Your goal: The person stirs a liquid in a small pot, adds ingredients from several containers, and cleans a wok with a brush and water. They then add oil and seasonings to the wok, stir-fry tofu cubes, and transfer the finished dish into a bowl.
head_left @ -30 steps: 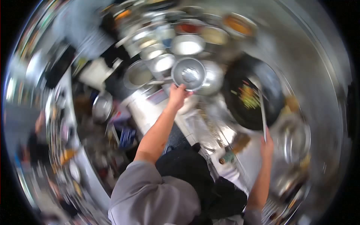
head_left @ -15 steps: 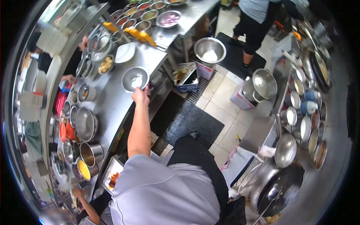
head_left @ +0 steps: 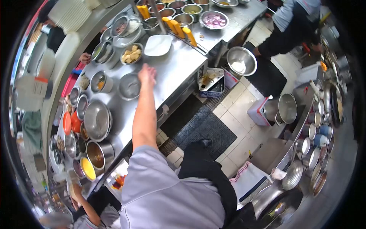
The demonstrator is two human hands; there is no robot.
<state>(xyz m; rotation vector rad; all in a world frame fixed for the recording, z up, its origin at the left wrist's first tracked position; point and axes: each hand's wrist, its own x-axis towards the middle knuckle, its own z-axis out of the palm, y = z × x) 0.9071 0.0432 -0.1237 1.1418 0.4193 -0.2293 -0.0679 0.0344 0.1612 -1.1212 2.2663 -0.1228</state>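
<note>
My left hand (head_left: 147, 75) reaches out over the steel counter (head_left: 171, 72), its fingers loosely apart and holding nothing I can see. Just left of it, a shallow metal bowl (head_left: 129, 87) sits on the counter; the wrist hides a little of its right rim. A bowl of pale yellow chunks (head_left: 131, 54) and a white square plate (head_left: 158, 45) stand beyond my fingers. To the left is a metal pot with orange bits (head_left: 101, 81). My right hand is out of the picture.
Stacked metal bowls (head_left: 98, 120) and a pot of brown liquid (head_left: 100, 154) line the counter's left side. Yellow-handled utensils (head_left: 177, 28) hang near the back. A co-worker (head_left: 289, 38) stands at upper right. A wok (head_left: 280, 208) is at lower right.
My left hand has let go of the metal bowl, which now rests farther in from the counter's edge. The view has shifted, and the co-worker at upper right has bent over.
</note>
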